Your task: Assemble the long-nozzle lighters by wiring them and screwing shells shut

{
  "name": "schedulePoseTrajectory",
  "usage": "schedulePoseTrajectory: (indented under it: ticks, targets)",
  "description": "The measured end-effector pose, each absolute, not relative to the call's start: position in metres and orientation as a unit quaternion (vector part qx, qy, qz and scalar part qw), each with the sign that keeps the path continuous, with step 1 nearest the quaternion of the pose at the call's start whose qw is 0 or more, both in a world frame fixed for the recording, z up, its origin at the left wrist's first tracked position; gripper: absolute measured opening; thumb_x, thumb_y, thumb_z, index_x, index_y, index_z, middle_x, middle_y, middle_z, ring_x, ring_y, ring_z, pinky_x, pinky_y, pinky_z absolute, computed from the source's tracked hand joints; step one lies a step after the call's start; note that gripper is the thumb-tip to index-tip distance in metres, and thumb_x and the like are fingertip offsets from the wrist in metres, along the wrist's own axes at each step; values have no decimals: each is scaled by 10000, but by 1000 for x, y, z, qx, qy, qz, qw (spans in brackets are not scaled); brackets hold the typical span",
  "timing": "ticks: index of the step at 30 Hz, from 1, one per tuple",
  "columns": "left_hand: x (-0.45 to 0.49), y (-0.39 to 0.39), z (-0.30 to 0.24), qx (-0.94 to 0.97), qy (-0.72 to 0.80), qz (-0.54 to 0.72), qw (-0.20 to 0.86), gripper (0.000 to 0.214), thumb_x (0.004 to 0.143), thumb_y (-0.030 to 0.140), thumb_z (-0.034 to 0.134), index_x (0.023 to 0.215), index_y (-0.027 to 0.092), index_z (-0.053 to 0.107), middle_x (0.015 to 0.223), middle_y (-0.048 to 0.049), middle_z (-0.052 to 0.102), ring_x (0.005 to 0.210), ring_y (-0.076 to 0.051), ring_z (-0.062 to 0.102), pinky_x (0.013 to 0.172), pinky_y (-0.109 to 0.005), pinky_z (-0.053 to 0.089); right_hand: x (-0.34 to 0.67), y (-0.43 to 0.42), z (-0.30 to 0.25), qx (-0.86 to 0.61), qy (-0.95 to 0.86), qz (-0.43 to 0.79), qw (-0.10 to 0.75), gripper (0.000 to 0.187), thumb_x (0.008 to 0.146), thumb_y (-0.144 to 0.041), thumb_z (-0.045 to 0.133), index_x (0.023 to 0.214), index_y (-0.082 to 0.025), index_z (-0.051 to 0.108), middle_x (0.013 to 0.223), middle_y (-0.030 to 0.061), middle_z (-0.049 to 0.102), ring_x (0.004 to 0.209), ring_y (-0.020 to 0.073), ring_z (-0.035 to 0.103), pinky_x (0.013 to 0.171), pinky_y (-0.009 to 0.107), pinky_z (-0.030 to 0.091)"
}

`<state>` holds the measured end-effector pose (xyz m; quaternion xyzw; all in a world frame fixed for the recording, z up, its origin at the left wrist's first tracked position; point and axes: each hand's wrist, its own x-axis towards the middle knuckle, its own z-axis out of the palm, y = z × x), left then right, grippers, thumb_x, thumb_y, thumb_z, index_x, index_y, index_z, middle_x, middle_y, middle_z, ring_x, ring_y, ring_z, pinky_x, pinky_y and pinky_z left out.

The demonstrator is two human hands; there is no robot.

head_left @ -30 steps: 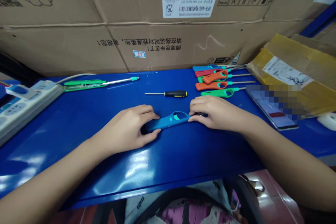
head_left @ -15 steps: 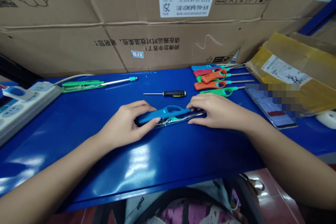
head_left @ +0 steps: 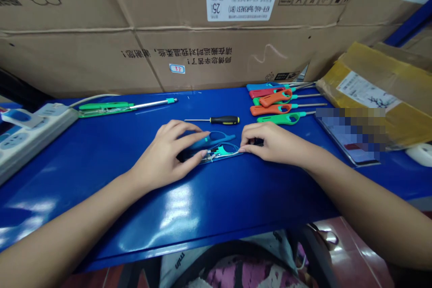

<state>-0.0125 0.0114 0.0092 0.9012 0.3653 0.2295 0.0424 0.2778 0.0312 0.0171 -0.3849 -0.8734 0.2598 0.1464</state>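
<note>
A blue stick lighter lies opened lengthwise mid-table, in two parts. Its blue cover half [head_left: 219, 137] sits at the back, under the fingers of my left hand [head_left: 170, 150]. The blue lower half [head_left: 227, 156] lies in front, with a turquoise trigger [head_left: 222, 150] and thin wires showing inside; my left thumb rests at its rear end. My right hand [head_left: 266, 141] pinches the lower half's front end, where the wires run. My right fingers hide most of the metal tube there. Behind the lighter lies a black and yellow screwdriver [head_left: 224, 120].
Several coloured stick lighters [head_left: 272, 109] lie at the back right, near a phone [head_left: 347, 139] and a yellow-taped parcel [head_left: 381, 94]. An opened green lighter [head_left: 108, 109] and a white power strip [head_left: 40, 130] are on the left. A large cardboard box [head_left: 189, 54] stands behind.
The blue cover half has shifted back and left, away from the lower half, exposing the trigger and wires. My right fingers have moved slightly left to the lower half's front end.
</note>
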Motion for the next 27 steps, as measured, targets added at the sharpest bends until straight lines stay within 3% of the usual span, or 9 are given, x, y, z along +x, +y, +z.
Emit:
schedulePoseTrajectory:
  ticks: [5, 11, 18, 27]
  targets:
    - [-5, 2, 8, 946, 267, 180, 45, 325, 1000, 239, 548, 1305, 266, 656, 1255, -88, 655, 1127, -243, 585, 959, -414, 463, 276, 31, 16, -418, -845, 294, 155, 115, 865, -217, 699, 767, -157, 690, 752, 19, 647, 695, 144, 556, 646, 265, 392]
    - [-7, 7, -2, 950, 253, 174, 52, 335, 1023, 208, 497, 1317, 247, 654, 1261, -112, 648, 1053, -231, 602, 887, -387, 506, 276, 32, 15, -450, -820, 323, 142, 128, 846, -275, 708, 786, -162, 699, 744, 22, 679, 674, 147, 575, 627, 263, 411]
    - [-5, 5, 0, 949, 253, 178, 66, 340, 1016, 189, 494, 1303, 246, 668, 1215, -108, 672, 974, -211, 613, 865, -362, 551, 274, 30, 14, -436, -837, 292, 159, 150, 891, -209, 616, 758, -167, 671, 723, 16, 670, 660, 139, 564, 636, 264, 405]
    - [-4, 2, 2, 955, 253, 153, 13, 343, 1030, 206, 457, 1295, 216, 675, 1221, -117, 673, 966, -225, 608, 818, -369, 580, 260, 28, 3, -457, -833, 247, 190, 271, 827, -397, 760, 741, -181, 621, 765, 9, 642, 707, 139, 540, 638, 258, 382]
